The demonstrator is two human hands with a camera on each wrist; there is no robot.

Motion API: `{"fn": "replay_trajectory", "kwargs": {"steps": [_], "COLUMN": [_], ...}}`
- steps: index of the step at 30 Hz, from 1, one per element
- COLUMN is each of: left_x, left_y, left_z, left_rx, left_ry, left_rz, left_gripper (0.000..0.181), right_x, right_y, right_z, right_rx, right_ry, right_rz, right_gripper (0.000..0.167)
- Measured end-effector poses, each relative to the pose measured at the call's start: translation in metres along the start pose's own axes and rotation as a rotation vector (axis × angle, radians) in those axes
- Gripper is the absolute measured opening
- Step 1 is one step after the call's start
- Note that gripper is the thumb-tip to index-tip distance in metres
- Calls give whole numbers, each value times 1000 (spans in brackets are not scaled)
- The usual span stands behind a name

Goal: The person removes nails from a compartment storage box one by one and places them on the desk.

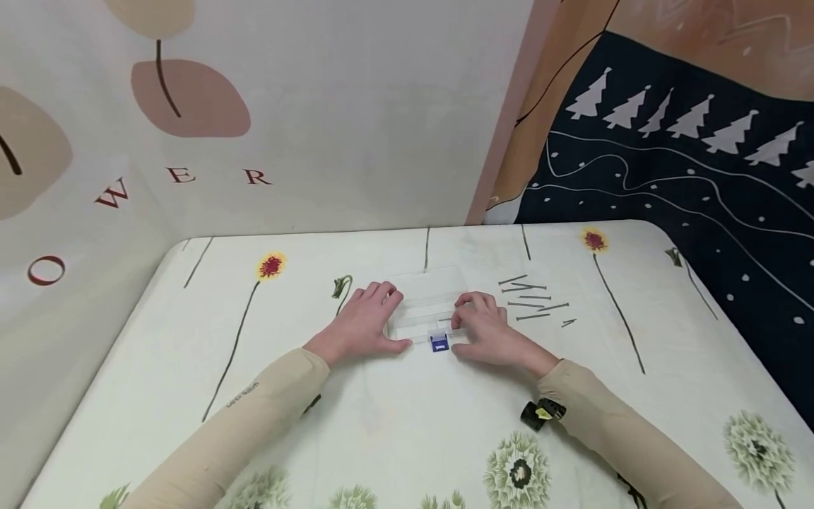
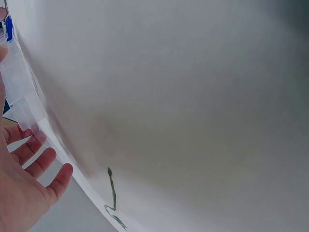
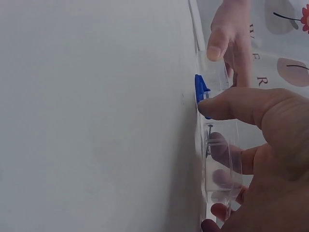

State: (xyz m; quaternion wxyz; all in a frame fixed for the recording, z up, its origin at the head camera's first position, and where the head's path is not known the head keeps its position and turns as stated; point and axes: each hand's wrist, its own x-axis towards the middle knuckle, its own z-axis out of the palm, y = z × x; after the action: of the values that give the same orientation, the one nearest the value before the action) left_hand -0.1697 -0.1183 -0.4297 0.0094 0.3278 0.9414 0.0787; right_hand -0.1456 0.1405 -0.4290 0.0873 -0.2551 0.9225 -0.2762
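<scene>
A clear plastic box [image 1: 416, 326] with a blue latch [image 1: 439, 343] on its front edge lies on the table, its clear lid [image 1: 426, 283] apparently folded back behind it. My left hand [image 1: 365, 322] holds the box's left end, thumb at the front edge and fingers farther back. At the right end is my right hand [image 1: 490, 332]. In the right wrist view its thumb touches the blue latch [image 3: 199, 94], while its curled fingers show through the clear wall. A nail [image 3: 209, 140] is visible inside the box there.
Several loose nails [image 1: 531, 297] lie right of the box, beyond my right hand. Two short ones [image 1: 569, 323] sit a little apart from them. A flower-printed cloth [image 1: 381, 424] covers the table. Behind stands a pale printed curtain [image 1: 356, 141], with a dark tree-patterned cloth [image 1: 636, 162] at right.
</scene>
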Motion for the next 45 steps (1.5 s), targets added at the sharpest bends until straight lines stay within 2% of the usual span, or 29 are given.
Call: {"fn": "replay_trajectory", "kwargs": {"steps": [6, 14, 26, 36, 45], "left_x": [1, 2, 0, -1, -1], "left_y": [0, 0, 1, 2, 1], "left_z": [0, -1, -3, -3, -3], "left_rx": [-7, -11, -31, -31, -31], "left_ry": [-8, -10, -30, -37, -26], "left_rz": [4, 2, -5, -7, 1], "left_gripper": [72, 71, 74, 74, 73], "right_x": [-1, -1, 1, 1, 0], "right_y": [2, 7, 10, 13, 16], "right_z": [-1, -3, -4, -5, -11], "right_rx": [20, 180, 220, 313, 322], "right_ry": [-8, 30, 55, 65, 141], "right_rz": [-9, -21, -17, 15, -24], "right_gripper": [20, 14, 15, 16, 14]}}
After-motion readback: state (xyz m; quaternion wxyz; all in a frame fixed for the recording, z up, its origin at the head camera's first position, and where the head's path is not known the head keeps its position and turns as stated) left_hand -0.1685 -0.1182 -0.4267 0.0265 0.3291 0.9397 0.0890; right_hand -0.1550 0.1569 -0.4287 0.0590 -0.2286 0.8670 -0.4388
